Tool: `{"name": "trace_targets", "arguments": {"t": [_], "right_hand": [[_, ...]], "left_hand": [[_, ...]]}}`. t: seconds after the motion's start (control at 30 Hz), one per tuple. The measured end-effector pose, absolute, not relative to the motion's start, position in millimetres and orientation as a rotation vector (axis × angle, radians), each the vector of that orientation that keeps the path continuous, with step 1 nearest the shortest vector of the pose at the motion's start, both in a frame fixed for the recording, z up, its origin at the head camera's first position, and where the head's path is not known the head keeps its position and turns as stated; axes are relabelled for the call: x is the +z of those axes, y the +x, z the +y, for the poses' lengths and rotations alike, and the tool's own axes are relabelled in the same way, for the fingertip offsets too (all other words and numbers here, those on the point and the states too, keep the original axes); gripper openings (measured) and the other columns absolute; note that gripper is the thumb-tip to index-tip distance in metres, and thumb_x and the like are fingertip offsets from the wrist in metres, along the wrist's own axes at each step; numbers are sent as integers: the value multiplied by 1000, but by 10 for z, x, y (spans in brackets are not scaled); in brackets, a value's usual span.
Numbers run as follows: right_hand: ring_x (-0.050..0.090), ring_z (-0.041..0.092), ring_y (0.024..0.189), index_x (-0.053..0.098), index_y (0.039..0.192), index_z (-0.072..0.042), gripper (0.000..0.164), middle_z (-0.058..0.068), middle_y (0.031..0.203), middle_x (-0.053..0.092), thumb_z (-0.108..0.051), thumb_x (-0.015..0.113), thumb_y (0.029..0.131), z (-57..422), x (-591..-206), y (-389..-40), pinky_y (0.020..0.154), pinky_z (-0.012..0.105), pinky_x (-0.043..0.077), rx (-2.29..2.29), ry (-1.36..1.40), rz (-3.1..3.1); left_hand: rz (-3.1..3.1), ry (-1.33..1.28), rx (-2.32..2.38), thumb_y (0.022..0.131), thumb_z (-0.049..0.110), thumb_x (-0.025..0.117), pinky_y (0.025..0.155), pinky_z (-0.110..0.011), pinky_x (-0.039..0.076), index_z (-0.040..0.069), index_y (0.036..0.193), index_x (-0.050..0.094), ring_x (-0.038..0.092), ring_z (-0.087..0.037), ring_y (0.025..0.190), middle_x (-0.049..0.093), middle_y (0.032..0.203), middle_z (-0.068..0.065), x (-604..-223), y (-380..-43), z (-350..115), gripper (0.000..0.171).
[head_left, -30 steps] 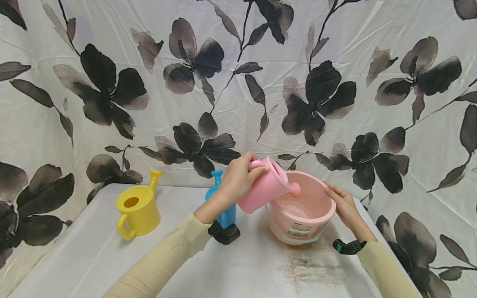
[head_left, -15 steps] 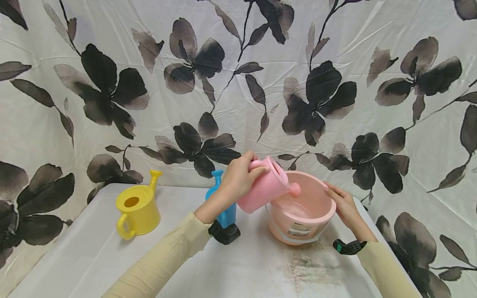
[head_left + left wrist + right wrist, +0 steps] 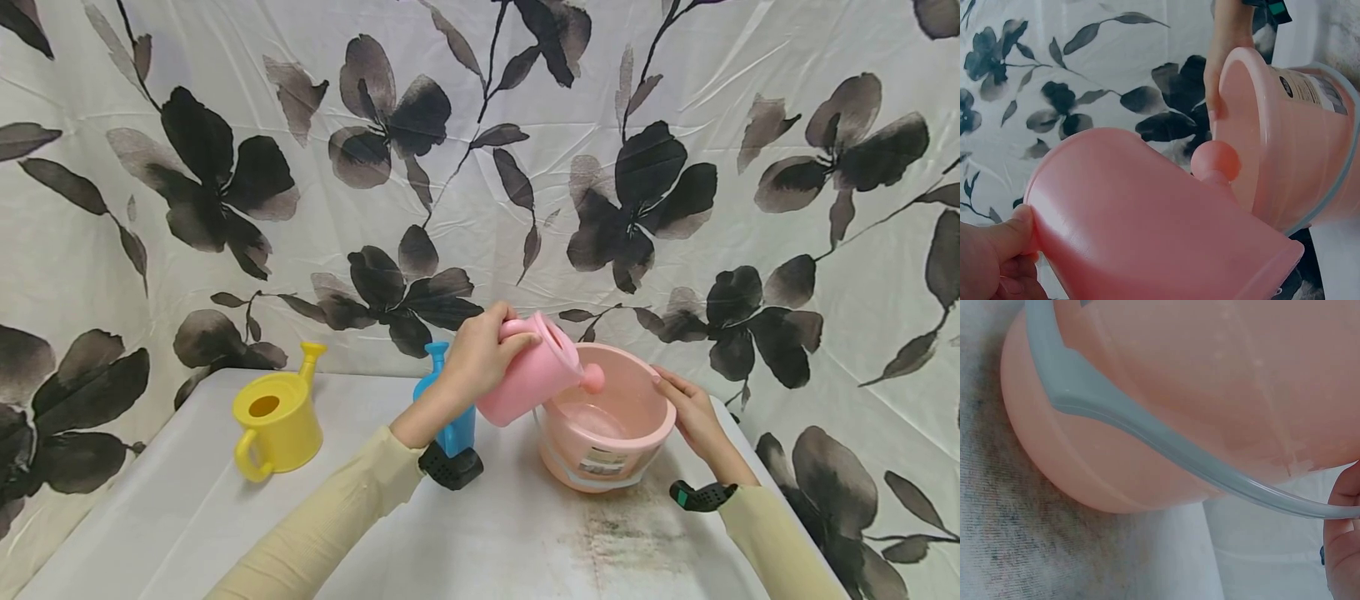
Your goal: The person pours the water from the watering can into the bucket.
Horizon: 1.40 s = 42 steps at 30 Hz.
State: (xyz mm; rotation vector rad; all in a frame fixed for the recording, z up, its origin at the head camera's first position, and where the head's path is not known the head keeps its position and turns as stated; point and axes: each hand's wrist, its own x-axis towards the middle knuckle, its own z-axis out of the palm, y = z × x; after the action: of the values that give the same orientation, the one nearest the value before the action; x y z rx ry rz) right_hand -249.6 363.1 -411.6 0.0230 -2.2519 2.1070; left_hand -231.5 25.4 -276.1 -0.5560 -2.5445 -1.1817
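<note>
My left hand [image 3: 483,354] grips the handle of a pink watering can [image 3: 528,375], thumb pressed near its top. The can is tilted to the right, and its round spout head [image 3: 592,381] overlaps the opening of a pale pink bucket [image 3: 600,479]. On the bucket's right side, my right hand [image 3: 693,417] holds the rim. Up close in the right wrist view, curved fingers [image 3: 1342,550] appear beside the grey bucket handle [image 3: 1166,440]. The left wrist view shows the can's smooth side, with the spout close by the rim.
A yellow watering can [image 3: 279,425] stands at the left of the white table [image 3: 180,492]. Behind my left wrist is a blue watering can [image 3: 457,437], partly hidden. Dark stains [image 3: 622,533] mark the cloth before the bucket. A floral curtain [image 3: 525,167] hangs behind.
</note>
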Motion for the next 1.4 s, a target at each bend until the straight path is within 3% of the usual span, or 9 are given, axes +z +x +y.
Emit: {"name": "trace_targets", "arguments": {"t": [1.4], "right_hand": [[58, -13, 98, 23, 145, 13, 65, -29, 103, 58, -25, 52, 100, 3625, -4121, -2496, 82, 11, 49, 2090, 35, -2264]], "left_hand": [[-2581, -565, -1169, 88, 30, 70, 62, -28, 40, 11, 89, 55, 54, -20, 73, 58, 78, -6, -2748, -2320, 238, 25]]}}
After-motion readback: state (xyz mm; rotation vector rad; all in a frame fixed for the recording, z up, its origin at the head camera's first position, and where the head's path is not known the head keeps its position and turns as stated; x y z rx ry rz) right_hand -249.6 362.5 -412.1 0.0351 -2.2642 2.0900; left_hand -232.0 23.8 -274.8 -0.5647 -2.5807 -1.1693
